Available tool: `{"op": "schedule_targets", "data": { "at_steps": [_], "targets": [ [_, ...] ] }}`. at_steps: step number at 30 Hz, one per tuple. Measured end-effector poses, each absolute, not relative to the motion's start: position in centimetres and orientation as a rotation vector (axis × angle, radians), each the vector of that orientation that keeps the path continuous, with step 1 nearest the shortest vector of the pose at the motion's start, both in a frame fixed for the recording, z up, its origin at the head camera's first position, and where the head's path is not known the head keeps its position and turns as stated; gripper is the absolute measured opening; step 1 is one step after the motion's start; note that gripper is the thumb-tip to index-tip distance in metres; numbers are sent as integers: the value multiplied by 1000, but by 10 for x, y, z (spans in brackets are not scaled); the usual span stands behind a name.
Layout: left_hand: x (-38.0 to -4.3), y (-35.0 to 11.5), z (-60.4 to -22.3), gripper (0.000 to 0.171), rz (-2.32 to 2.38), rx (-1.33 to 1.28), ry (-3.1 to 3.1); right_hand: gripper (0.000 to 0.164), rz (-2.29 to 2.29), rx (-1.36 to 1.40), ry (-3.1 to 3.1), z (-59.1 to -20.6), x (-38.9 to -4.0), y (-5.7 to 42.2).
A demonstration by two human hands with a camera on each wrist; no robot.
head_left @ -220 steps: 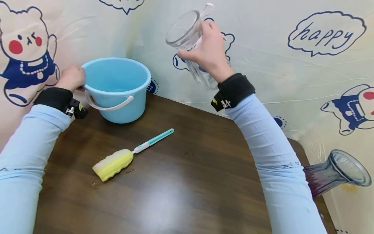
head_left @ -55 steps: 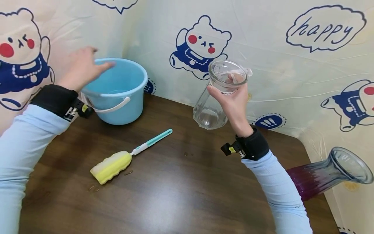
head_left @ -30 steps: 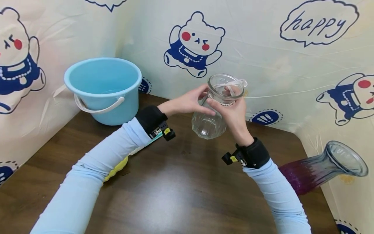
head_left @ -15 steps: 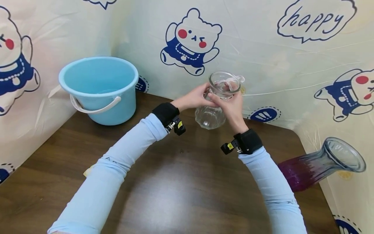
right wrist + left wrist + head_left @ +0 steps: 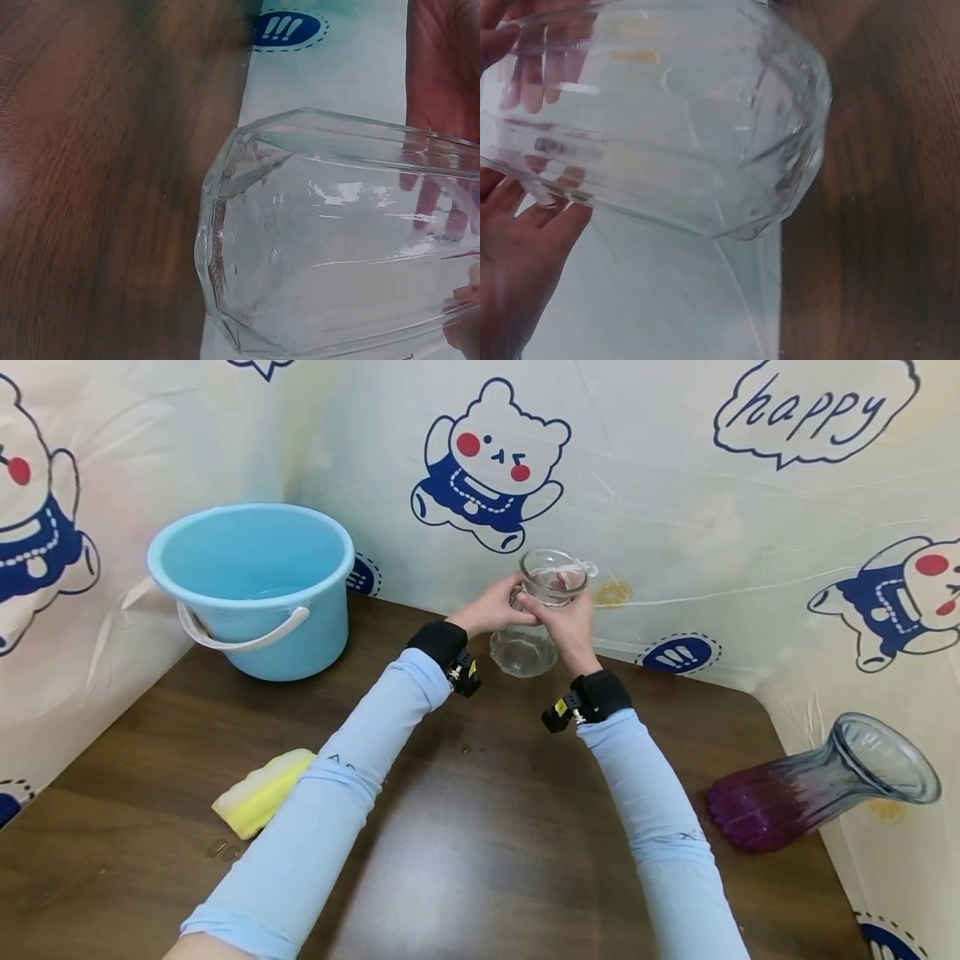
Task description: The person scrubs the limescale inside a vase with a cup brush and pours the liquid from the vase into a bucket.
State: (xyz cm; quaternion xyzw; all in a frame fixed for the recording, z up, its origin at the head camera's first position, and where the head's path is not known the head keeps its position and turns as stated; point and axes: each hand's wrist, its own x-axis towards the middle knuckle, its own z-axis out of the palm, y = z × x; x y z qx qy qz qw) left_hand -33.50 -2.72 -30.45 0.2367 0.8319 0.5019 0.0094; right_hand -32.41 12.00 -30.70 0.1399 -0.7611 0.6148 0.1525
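In the head view, both hands hold a clear glass vase (image 5: 525,656) near the back of the table, its mouth up and a whitish ribbon tied at the neck. My left hand (image 5: 497,608) grips it from the left. From the right, my right hand (image 5: 567,625) wraps the neck, the two thumbs close together. Faceted glass of the vase (image 5: 667,112) fills much of the left wrist view, with fingers seen through it. The right wrist view shows the base of the vase (image 5: 225,247); whether it touches the table cannot be told.
A light blue bucket (image 5: 307,643) with some water stands at the back left. A yellow-and-white sponge brush (image 5: 262,793) lies under the left forearm, which hides its handle. At the right edge is a purple-tinted glass vase (image 5: 780,802). Water drops dot the table (image 5: 480,868).
The clear vase, earlier raised and tilted in the right hand, is now lower and mouth up. My left hand has left the bucket's rim and taken hold of the vase too.
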Motion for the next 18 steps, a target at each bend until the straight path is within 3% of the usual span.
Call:
{"op": "schedule_targets", "data": {
  "at_steps": [7, 18],
  "targets": [
    [-347, -26, -323, 70, 1561, 639, 2725, 81, 1704, 353, -2178, -326, -350, 114],
    [-353, -28, -343, 66, 1494, 581, 2761, 81, 1697, 282, -2221, -346, -356, 108]
  ]
}}
